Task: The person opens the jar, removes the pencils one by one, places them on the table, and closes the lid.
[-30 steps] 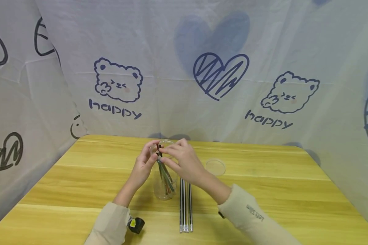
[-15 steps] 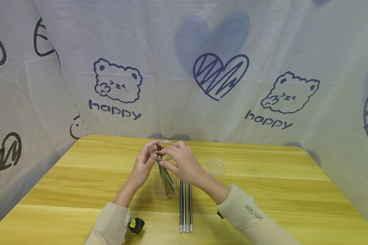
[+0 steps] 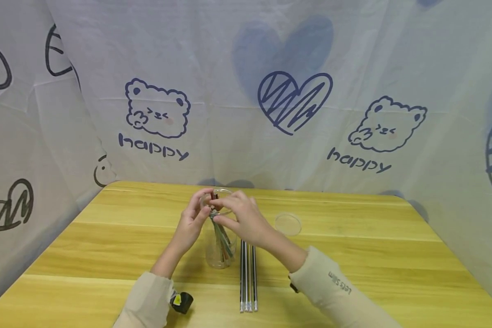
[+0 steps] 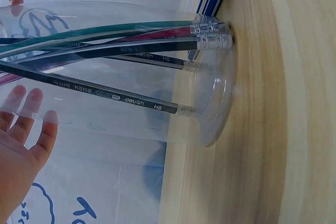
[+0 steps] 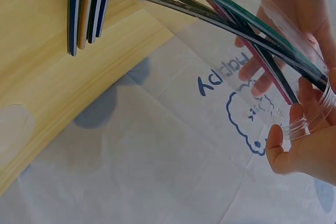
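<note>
A tall clear plastic jar (image 3: pixel 219 255) stands on the table with several pencils (image 4: pixel 131 98) leaning inside, their eraser ends down. My left hand (image 3: pixel 192 224) holds the jar near its mouth from the left, with fingers (image 4: pixel 32 98) curved about the wall. From the other side my right hand (image 3: pixel 246 218) reaches to the mouth. Its index finger is inside the rim by the pencil tips, and its thumb (image 5: pixel 275 150) is outside, apart from that finger. Green, red and dark pencils cross one another in the jar.
Several striped pencils (image 3: pixel 248 278) lie side by side on the wooden table (image 3: pixel 352 255), just right of the jar. A round clear lid (image 3: pixel 288 224) lies further back to the right. Printed cloth (image 3: pixel 238 150) hangs behind the table.
At the jar's mouth a dark red pencil's upper end has shifted right, away from the left fingers. The right index finger has moved slightly left inside the rim. The left hand stays put.
</note>
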`<state>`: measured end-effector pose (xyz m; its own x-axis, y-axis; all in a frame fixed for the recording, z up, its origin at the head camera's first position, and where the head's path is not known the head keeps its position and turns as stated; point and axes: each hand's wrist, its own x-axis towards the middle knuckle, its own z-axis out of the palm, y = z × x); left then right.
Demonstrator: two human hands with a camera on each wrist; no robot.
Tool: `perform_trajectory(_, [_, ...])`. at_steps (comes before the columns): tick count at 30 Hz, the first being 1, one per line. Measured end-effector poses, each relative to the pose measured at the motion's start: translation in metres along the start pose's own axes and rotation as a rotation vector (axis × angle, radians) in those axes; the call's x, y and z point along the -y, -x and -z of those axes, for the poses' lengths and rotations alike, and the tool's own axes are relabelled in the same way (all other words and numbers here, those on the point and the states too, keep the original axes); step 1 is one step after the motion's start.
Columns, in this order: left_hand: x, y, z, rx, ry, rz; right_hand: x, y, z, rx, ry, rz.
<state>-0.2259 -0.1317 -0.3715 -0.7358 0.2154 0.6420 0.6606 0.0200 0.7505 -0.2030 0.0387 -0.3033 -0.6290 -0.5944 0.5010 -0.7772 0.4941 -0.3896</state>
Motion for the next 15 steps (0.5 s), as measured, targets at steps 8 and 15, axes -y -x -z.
perform_trajectory(8, [0.0007, -0.0002, 0.0006, 0.012, -0.001, 0.004, -0.0026, -0.0005, -0.0015, -0.027, -0.051, 0.008])
perform_trajectory(15, [-0.0025, -0.0006, -0.0003, 0.011, 0.000, 0.006, -0.0043, -0.0009, 0.0042, -0.009, -0.091, 0.043])
